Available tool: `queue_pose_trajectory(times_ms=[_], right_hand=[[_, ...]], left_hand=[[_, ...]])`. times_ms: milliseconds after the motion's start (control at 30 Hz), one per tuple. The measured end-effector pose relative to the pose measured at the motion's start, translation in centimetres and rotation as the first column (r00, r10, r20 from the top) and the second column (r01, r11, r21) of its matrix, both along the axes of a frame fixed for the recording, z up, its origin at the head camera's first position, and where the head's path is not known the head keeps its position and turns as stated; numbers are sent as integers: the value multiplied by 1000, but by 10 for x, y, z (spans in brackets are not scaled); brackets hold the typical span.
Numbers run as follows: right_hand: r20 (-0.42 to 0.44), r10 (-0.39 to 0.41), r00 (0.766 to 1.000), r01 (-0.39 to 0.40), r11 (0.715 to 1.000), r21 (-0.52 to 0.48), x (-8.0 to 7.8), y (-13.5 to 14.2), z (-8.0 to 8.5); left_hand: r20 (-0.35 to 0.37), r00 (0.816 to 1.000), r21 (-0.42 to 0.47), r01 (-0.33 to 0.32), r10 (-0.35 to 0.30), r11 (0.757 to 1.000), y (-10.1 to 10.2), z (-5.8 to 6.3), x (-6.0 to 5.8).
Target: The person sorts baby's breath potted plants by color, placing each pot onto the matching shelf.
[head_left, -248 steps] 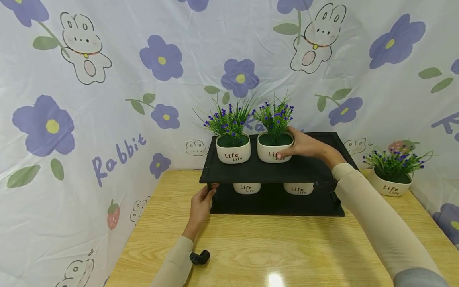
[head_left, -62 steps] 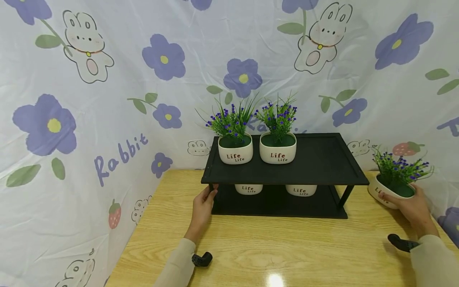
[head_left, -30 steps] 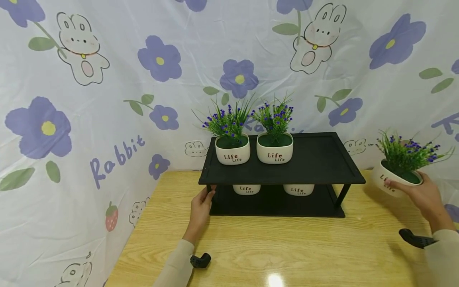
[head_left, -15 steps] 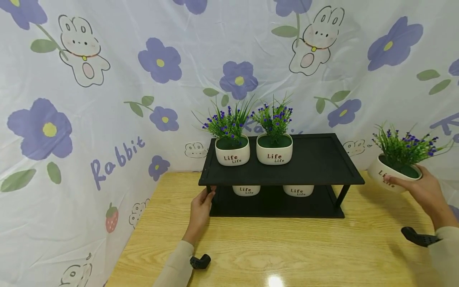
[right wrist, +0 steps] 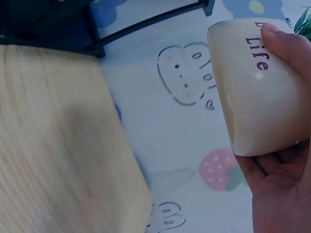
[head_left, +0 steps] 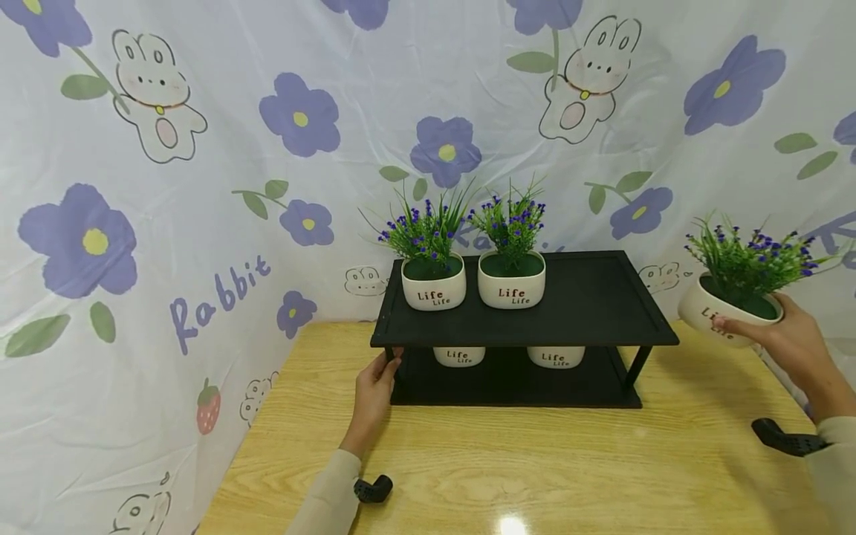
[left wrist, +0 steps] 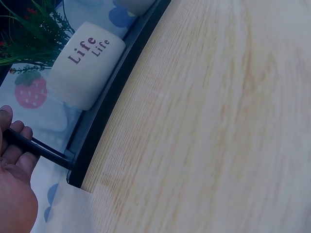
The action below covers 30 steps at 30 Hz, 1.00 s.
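My right hand (head_left: 799, 345) grips a white pot (head_left: 709, 312) lettered "Life", with purple flowers and green grass, held tilted in the air right of the shelf. In the right wrist view my thumb lies on the lettering of this white pot (right wrist: 262, 92), with fingers behind it. My left hand (head_left: 372, 394) holds the front left post of the black two-tier shelf (head_left: 588, 297); in the left wrist view its fingers curl round that post (left wrist: 41, 151). On the top tier stand a left flower pot (head_left: 433, 290) and a second flower pot (head_left: 511, 288), side by side.
Two more white pots stand on the lower tier, the left one (head_left: 459, 356) and the right one (head_left: 556, 356), their tops hidden by the upper board. The shelf stands on a wooden table (head_left: 468, 461). Behind hangs a printed cloth (head_left: 221, 186) with rabbits and flowers.
My right hand left the second top-tier pot, took hold of the pot at the table's right and lifted it off the table. My left hand has stayed at the post.
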State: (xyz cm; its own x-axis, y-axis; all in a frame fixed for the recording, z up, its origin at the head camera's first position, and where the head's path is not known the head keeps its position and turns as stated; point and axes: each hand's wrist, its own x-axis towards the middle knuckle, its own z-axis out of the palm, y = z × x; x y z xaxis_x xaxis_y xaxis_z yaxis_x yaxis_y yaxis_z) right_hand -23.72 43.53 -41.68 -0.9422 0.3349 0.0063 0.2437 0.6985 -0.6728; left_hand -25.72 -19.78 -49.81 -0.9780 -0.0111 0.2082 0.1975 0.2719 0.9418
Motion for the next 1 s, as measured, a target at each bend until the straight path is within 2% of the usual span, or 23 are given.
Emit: queue_pose_trajectory(times_ms=[400,1000], right_hand=[[-73,99,992,-98,995,17,-6,-17,26],[-126,193,973,-193,981,14,-15,-41,67]], left_hand=[[-6,1000,-17,-20,20,1000,1,0,2],[18,1000,5,17,-17,1000,0,3,1]])
